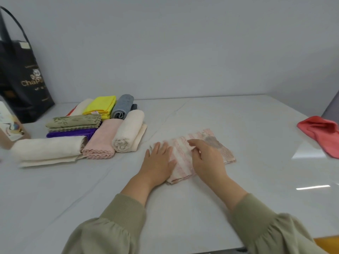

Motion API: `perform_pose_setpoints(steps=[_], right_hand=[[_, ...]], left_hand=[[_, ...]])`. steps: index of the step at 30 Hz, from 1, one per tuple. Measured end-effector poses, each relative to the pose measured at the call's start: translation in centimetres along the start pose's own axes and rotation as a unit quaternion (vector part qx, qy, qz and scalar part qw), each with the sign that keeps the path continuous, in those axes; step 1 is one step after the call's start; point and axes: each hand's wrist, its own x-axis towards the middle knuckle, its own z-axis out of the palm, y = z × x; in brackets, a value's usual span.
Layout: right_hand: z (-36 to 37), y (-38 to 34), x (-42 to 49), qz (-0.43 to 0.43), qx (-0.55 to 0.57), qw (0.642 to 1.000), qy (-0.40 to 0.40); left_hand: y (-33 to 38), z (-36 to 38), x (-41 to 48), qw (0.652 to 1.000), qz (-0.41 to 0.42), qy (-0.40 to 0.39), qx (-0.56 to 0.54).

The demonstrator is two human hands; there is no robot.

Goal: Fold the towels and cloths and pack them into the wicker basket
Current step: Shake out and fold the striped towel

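A pink-and-white striped cloth (183, 158) lies partly folded on the white table (238, 125), in front of me. My left hand (158, 162) presses flat on its left part with straight fingers. My right hand (207, 158) rests on the cloth's middle, and its fingertips pinch a fold of the fabric. At the left sits a group of folded and rolled towels: cream (45, 149), pink (103, 138), rolled cream (128, 131), purple (71, 132), olive green (73, 121), yellow (101, 105) and grey (122, 105). No wicker basket is in view.
A coral-red cloth (321, 132) lies unfolded at the table's right edge. A black tote bag (20, 76) stands at the back left, with a printed box (11, 125) in front of it. A grey wall runs behind the table.
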Motion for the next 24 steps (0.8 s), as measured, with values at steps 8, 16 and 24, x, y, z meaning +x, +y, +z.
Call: perform_pose_setpoints(steps=[8, 16, 24], right_hand=[[3.2, 3.1, 4.7, 0.005, -0.239, 0.937, -0.256], [-1.2, 7.0, 5.7, 0.121, -0.318, 0.914, -0.223], [-2.2, 0.9, 4.2, 0.11, -0.543, 0.772, -0.313]], left_hand=[[-0.5, 0.0, 0.2, 0.999, -0.004, -0.045, 0.017], [-1.2, 0.1, 0.5, 0.995, -0.033, 0.064, -0.068], [-1.2, -0.5, -0.2, 0.939, -0.004, 0.33, -0.095]])
